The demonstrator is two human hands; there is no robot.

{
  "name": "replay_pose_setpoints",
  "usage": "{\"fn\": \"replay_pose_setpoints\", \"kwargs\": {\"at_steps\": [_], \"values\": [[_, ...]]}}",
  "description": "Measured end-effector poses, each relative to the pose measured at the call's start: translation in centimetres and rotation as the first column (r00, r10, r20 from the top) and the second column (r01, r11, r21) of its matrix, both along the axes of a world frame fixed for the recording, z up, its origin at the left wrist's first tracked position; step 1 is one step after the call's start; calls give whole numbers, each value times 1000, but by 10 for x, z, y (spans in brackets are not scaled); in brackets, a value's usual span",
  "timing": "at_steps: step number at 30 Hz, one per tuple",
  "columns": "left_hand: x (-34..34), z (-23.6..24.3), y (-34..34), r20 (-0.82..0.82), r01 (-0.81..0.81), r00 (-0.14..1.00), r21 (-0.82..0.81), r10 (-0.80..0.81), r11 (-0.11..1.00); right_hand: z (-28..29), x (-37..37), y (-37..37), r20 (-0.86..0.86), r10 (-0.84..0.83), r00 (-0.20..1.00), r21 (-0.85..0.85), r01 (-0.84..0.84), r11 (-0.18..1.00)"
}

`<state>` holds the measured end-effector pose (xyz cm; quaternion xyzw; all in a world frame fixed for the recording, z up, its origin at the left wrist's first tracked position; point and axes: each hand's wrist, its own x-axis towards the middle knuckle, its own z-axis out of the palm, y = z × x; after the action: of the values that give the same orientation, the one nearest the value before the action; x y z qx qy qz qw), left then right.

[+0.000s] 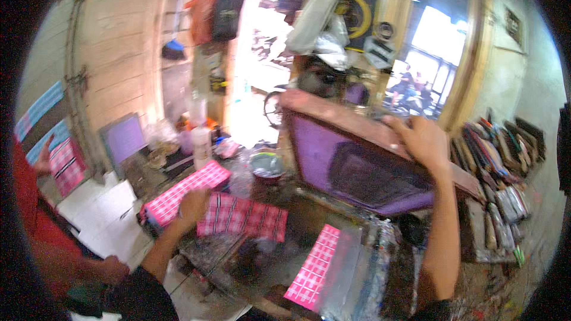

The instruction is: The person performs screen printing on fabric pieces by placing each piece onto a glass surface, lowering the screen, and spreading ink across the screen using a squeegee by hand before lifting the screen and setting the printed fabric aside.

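My right hand (pixel 416 139) grips the top rail of a raised, tilted wooden screen frame (pixel 315 157) with purple mesh and a dark panel. My left hand (pixel 193 208), slightly blurred, holds a red-and-white plaid piece (pixel 250 220) by its left end, just beside a stack of pink checked pieces (pixel 184 187). On the worktable below the frame, a pink checked strip (pixel 309 267) lies next to grey strips (pixel 342 273).
At left, another person (pixel 35 220) in red stands by white sheets (pixel 101 208) and hanging checked pieces (pixel 65 166). A bucket (pixel 266 165) and bottle (pixel 201 145) sit behind the table. Stacked frames and tools (pixel 496 163) crowd the right wall. A bright doorway opens ahead.
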<state>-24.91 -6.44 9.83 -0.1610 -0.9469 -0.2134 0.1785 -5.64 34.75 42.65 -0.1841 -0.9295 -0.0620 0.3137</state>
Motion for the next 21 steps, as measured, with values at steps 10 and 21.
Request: {"fn": "replay_pose_setpoints", "kwargs": {"at_steps": [10,21], "values": [[-1,42,-88,-511,-224,830,59,223,973,13,-33,74,102,-15,995,8,15,1000],[171,-146,148,179,848,531,-113,-829,518,12,-6,24,68,46,997,-97,-39,995]]}}
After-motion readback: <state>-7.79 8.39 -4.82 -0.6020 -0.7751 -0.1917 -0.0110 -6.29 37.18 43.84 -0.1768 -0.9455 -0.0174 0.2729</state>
